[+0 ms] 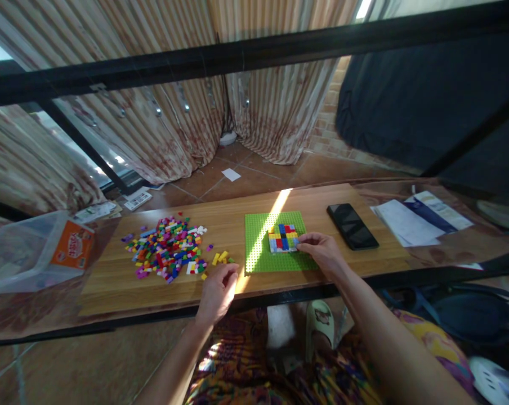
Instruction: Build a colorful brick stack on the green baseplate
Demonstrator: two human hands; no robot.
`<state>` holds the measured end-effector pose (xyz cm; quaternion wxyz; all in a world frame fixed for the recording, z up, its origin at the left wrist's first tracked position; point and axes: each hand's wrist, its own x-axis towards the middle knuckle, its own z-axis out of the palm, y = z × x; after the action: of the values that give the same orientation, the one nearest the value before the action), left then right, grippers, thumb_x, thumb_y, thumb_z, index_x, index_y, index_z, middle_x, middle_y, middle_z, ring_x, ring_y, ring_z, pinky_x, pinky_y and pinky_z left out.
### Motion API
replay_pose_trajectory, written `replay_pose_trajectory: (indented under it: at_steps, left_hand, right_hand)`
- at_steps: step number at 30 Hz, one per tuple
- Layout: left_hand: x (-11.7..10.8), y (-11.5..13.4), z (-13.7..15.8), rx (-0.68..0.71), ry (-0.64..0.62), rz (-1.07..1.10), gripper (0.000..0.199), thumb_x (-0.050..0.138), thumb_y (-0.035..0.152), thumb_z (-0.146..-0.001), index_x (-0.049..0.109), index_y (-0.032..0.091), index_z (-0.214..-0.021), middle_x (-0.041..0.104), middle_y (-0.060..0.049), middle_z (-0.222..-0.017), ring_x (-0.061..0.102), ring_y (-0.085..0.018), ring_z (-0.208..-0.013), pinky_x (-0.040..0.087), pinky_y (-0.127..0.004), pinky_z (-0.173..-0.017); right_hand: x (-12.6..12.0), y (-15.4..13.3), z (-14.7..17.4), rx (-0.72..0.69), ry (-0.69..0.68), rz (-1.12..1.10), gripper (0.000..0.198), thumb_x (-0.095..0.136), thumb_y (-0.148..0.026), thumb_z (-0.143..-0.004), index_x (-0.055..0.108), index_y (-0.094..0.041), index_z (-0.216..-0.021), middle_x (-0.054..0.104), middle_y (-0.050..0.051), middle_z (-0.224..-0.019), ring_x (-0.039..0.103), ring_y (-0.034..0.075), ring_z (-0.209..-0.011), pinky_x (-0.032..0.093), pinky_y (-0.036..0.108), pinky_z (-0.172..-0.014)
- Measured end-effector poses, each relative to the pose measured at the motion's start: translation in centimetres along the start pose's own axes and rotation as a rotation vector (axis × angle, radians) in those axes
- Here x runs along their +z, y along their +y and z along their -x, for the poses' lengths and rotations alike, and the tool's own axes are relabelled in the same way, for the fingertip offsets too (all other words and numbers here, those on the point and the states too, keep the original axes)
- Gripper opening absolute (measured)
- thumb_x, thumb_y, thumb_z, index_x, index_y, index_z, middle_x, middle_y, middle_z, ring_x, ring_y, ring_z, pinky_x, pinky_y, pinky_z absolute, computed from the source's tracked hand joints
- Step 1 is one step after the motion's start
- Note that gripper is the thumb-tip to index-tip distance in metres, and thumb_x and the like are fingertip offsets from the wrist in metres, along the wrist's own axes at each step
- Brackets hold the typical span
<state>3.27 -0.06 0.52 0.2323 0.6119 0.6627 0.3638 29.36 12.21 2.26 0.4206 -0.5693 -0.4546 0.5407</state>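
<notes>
A green studded baseplate lies on the wooden board, with a flat patch of building bricks in red, blue, yellow, white and black on it. My right hand reaches over the plate's right side. Its thumb and fingers are closed at the right edge of the patch, on a small pale brick partly hidden by the fingertips. Left of the plate, my left hand hovers near the board's front edge, fingers curled together; whatever may be between them is hidden. Just beyond it are a few loose yellow bricks.
Many mixed bricks are heaped on the board's left half. A clear plastic box with an orange label stands at far left. A black phone lies right of the plate, with papers beyond. A dark metal bar crosses behind.
</notes>
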Motion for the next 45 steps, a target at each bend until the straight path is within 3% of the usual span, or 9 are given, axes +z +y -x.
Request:
replay_pose_trajectory:
  at_steps: [8,13,17,20,26,36,41,45]
  left_hand:
    - [0.0,-0.3,0.0,0.005,-0.004,-0.019,0.016,0.054,0.021,-0.084,0.066,0.019,-0.095,0.068,-0.003,-0.087,0.063,-0.015,-0.076,0.05,-0.026,-0.07]
    - [0.8,1.3,0.5,0.065,0.004,-0.068,0.023,0.055,0.022,-0.085,0.064,0.02,-0.106,0.068,-0.005,-0.099,0.064,-0.017,-0.087,0.052,-0.031,-0.08]
    - [2.4,2.5,0.8,0.167,0.027,-0.103,0.033,0.053,0.013,-0.083,0.06,0.02,-0.115,0.065,-0.008,-0.113,0.061,-0.02,-0.103,0.05,-0.038,-0.093]
    - [3.2,2.7,0.9,0.236,0.069,-0.1,0.037,0.055,0.009,-0.08,0.06,0.019,-0.114,0.063,-0.01,-0.118,0.058,-0.022,-0.111,0.047,-0.04,-0.1]
    - [2.6,2.2,1.5,0.244,0.063,-0.118,0.037,0.054,0.007,-0.08,0.06,0.019,-0.114,0.063,-0.009,-0.118,0.057,-0.021,-0.112,0.047,-0.038,-0.1]
    - [2.1,2.4,1.9,0.197,0.018,-0.179,0.037,0.051,0.007,-0.08,0.059,0.02,-0.114,0.062,-0.008,-0.116,0.056,-0.022,-0.109,0.047,-0.04,-0.098]
    - [2.5,3.3,1.1,0.203,-0.011,-0.167,0.035,0.051,0.007,-0.079,0.06,0.02,-0.109,0.061,-0.009,-0.114,0.055,-0.023,-0.108,0.046,-0.039,-0.097]
    - [2.8,3.8,0.1,0.22,-0.036,-0.171,0.034,0.051,0.007,-0.078,0.058,0.017,-0.11,0.061,-0.01,-0.115,0.054,-0.024,-0.109,0.045,-0.04,-0.098]
  right_hand:
    - [-0.2,1.1,-0.5,-0.104,-0.025,0.064,0.032,0.077,-0.038,-0.05,0.064,-0.017,-0.071,0.065,0.001,-0.063,0.056,0.013,-0.056,0.041,0.025,-0.052]
    - [-0.6,2.0,-1.3,-0.255,0.019,0.23,0.032,0.066,-0.036,-0.067,0.067,-0.017,-0.093,0.069,0.005,-0.083,0.06,0.015,-0.064,0.048,0.03,-0.059]
    - [-0.3,2.3,-1.9,-0.487,-0.044,0.388,0.034,0.052,-0.025,-0.077,0.066,-0.022,-0.108,0.068,0.008,-0.106,0.064,0.02,-0.089,0.052,0.037,-0.078]
    - [0.0,2.1,-1.7,-0.594,-0.12,0.465,0.036,0.049,-0.024,-0.081,0.063,-0.023,-0.114,0.064,0.008,-0.119,0.059,0.023,-0.109,0.048,0.042,-0.091]
    - [-0.4,1.6,-1.0,-0.705,-0.168,0.637,0.044,0.06,-0.034,-0.079,0.059,-0.021,-0.121,0.06,0.011,-0.123,0.058,0.026,-0.112,0.045,0.045,-0.099]
    - [-0.3,1.4,-0.1,-0.693,-0.091,0.789,0.034,0.059,-0.035,-0.082,0.065,-0.021,-0.112,0.061,0.012,-0.116,0.063,0.027,-0.1,0.051,0.042,-0.088]
    - [-0.7,1.4,0.2,-0.677,-0.048,0.816,0.034,0.062,-0.038,-0.08,0.066,-0.021,-0.109,0.063,0.011,-0.112,0.065,0.024,-0.09,0.053,0.04,-0.082]
    - [-1.2,1.6,0.2,-0.666,-0.004,0.851,0.035,0.062,-0.038,-0.079,0.065,-0.02,-0.109,0.063,0.012,-0.111,0.064,0.026,-0.094,0.053,0.041,-0.081]
